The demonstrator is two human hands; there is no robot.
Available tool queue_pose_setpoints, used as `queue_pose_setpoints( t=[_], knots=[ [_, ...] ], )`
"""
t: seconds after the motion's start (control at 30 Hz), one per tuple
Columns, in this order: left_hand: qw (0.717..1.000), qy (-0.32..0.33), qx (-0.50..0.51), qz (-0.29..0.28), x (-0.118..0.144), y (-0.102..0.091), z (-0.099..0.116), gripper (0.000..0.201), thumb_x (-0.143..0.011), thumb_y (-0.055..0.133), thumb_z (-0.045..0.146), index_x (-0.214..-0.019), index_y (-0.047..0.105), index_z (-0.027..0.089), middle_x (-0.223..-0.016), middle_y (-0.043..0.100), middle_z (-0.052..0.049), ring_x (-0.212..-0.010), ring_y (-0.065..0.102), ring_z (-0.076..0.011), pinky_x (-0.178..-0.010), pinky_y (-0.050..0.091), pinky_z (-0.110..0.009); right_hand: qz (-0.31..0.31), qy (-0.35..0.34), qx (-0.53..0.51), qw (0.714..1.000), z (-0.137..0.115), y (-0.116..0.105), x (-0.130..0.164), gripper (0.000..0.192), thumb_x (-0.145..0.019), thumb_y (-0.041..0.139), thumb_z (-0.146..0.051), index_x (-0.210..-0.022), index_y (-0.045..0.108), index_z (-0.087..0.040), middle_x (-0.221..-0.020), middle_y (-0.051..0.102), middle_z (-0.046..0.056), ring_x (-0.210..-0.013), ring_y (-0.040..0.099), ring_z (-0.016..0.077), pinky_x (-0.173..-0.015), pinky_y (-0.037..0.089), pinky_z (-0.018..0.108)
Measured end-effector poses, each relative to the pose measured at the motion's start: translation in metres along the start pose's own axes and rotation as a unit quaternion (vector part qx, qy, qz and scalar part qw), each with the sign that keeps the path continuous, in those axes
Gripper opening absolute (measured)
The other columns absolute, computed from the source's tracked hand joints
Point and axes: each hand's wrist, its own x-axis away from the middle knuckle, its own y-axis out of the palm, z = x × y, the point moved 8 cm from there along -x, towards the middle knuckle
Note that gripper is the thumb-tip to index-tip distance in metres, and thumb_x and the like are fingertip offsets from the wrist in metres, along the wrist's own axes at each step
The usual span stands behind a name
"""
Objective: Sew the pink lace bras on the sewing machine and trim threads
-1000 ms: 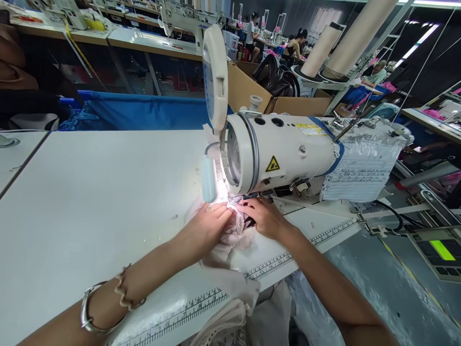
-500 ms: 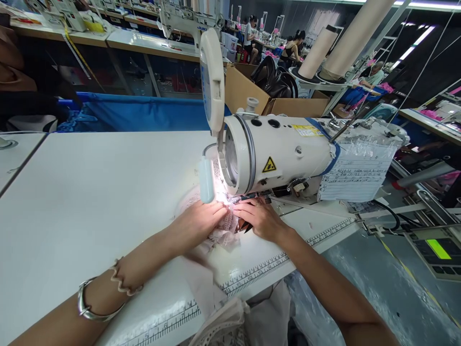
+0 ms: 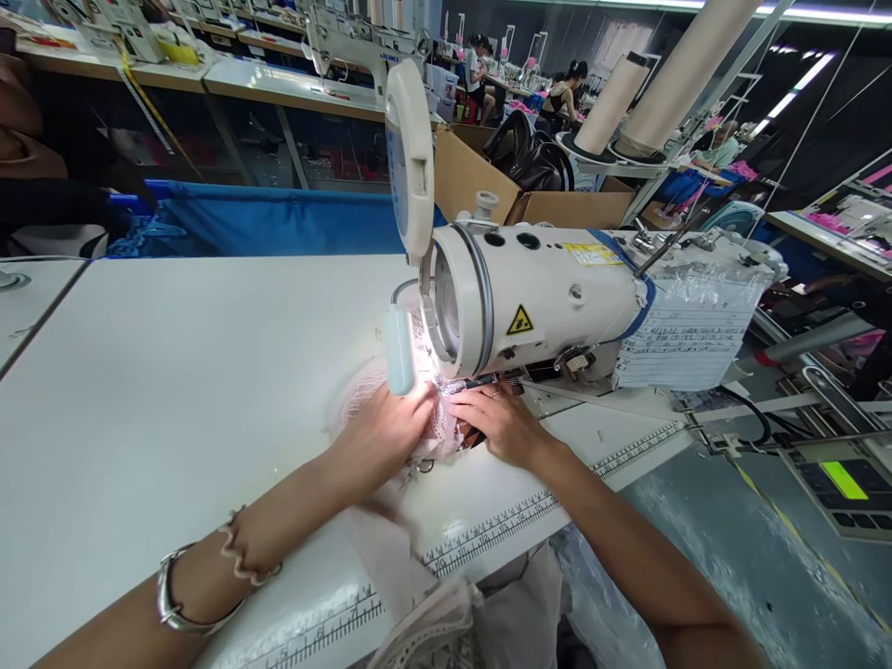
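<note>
A pale pink lace fabric piece [image 3: 362, 383] lies under the head of a white sewing machine [image 3: 536, 288], brightly lit at the needle area. My left hand [image 3: 390, 423] is closed on the lace at the left of the needle, thumb and fingers pressed together. To the right of the needle, my right hand [image 3: 498, 423] rests with fingers stretched out flat, their tips on the lace edge. Something dark and pointed shows beneath the right palm; its kind is unclear. The needle itself is hidden by glare and the machine's parts.
A pale blue lamp [image 3: 400, 351] hangs beside the needle area. The white table [image 3: 209, 372] carries a printed ruler [image 3: 488, 530] along its front edge. Beige fabric [image 3: 446, 623] hangs at my lap. Behind the machine are a cardboard box [image 3: 474, 167] and thread cones [image 3: 613, 102].
My left hand has curled more and drawn slightly back, its knuckles raised. The lace has shifted beneath it, and a small loop now shows at its near edge. My right hand is nearly unmoved.
</note>
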Motion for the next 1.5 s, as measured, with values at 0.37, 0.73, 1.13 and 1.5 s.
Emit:
queue_pose_setpoints(
  t=[0.37,0.73,1.13,1.5],
  knots=[
    [1.0,0.02,0.008,-0.019,0.0,-0.003,0.006,0.019,-0.095,0.058,0.027,-0.11,0.059,0.016,-0.107,0.065,-0.014,-0.09,0.061,-0.028,-0.071,0.047,-0.038,0.031,-0.033,-0.01,0.999,-0.006,-0.008,-0.001,0.037,-0.088,0.04,0.003,-0.099,0.069,-0.016,-0.102,0.075,0.007,-0.098,0.061,0.0214,-0.078,0.047,0.035],
    [0.996,0.055,-0.065,-0.007,0.002,-0.001,0.024,0.032,-0.101,0.028,0.007,-0.096,0.06,0.011,-0.103,0.065,-0.015,-0.09,0.059,-0.0276,-0.082,0.041,-0.043,0.054,-0.034,-0.017,0.998,-0.007,-0.011,-0.001,0.036,-0.087,0.04,0.005,-0.094,0.068,-0.016,-0.101,0.075,0.006,-0.099,0.06,0.0201,-0.074,0.045,0.033],
    [0.998,0.031,-0.04,0.022,0.005,0.003,0.019,0.031,-0.095,0.04,0.004,-0.119,0.058,0.013,-0.12,0.063,-0.017,-0.115,0.057,-0.0326,-0.09,0.045,-0.046,0.033,-0.017,-0.024,0.999,-0.002,-0.006,0.003,0.031,-0.089,0.045,0.0,-0.097,0.069,-0.018,-0.102,0.075,0.006,-0.101,0.061,0.0205,-0.081,0.046,0.035],
    [0.998,0.063,-0.011,0.025,0.004,0.008,0.023,0.046,-0.084,0.04,-0.003,-0.127,0.053,0.005,-0.103,0.063,-0.015,-0.095,0.057,-0.0293,-0.087,0.047,-0.047,0.004,0.002,-0.035,0.999,0.002,-0.001,0.007,0.024,-0.096,0.048,-0.013,-0.09,0.07,-0.021,-0.09,0.073,0.006,-0.094,0.062,0.021,-0.082,0.046,0.037]
  ],
)
